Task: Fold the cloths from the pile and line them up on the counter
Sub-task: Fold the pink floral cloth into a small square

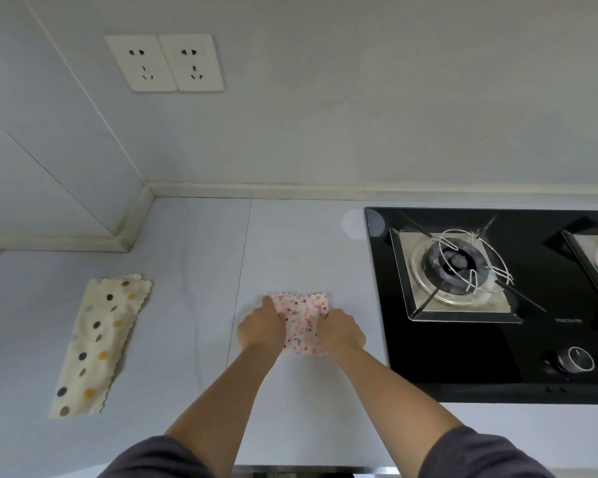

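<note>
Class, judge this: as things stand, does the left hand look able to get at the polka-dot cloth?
Probably yes, once freed: nothing lies on the counter between the left hand and the polka-dot cloth. For now it grips the pink speckled cloth, as does the right hand.

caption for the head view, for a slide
Left hand and right hand grip a speckled cloth on the counter, a dotted cloth lying to its left.

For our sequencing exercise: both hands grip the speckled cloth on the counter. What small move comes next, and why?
Probably press the speckled cloth flat: the left hand and right hand grip its sides and it looks bunched, while the polka-dot cloth lies folded to its left.
</note>
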Available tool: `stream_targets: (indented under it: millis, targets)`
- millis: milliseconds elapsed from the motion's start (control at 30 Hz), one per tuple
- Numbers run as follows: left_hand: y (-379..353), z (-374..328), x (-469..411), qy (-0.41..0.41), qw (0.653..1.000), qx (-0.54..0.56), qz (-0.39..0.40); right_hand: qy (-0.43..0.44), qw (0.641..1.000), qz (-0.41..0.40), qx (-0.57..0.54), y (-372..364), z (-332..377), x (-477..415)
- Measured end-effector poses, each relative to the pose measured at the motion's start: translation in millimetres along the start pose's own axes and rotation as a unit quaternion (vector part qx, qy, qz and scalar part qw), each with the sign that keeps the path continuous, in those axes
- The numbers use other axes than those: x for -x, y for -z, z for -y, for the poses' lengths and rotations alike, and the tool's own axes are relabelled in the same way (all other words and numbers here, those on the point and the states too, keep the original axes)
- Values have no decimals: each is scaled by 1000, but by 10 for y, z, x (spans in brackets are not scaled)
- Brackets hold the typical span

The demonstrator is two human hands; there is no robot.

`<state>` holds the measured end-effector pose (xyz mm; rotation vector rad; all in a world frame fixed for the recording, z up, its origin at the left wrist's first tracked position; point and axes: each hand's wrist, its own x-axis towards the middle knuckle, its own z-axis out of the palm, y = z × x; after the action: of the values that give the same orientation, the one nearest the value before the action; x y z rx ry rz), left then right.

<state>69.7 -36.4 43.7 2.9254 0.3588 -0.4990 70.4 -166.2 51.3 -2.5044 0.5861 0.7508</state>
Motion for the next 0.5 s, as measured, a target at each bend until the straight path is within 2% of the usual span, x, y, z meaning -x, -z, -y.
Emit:
stream_targets:
  millis: [100, 167, 267, 367, 433, 500]
  targets:
    - [-49, 56, 108, -98, 987, -35, -122, -8, 999, 17, -42, 19, -8, -15]
    - [-188, 104, 200, -183, 968, -22, -171, -9, 993, 45, -109, 50, -40, -24]
    - [-404, 174, 279, -223, 965, -42, -132, 13, 986, 37, -161, 90, -149, -52]
    - [-537, 249, 280, -213, 969, -58, -106, 100, 989, -79, -77, 88, -270, -42]
    - [-612, 289, 263, -216, 971, -58, -82, 231, 954, -192, 23, 43, -346, -56]
    - [-645, 334, 219, -227, 968, -59, -85, 336, 908, -228, 108, -39, -431, -111]
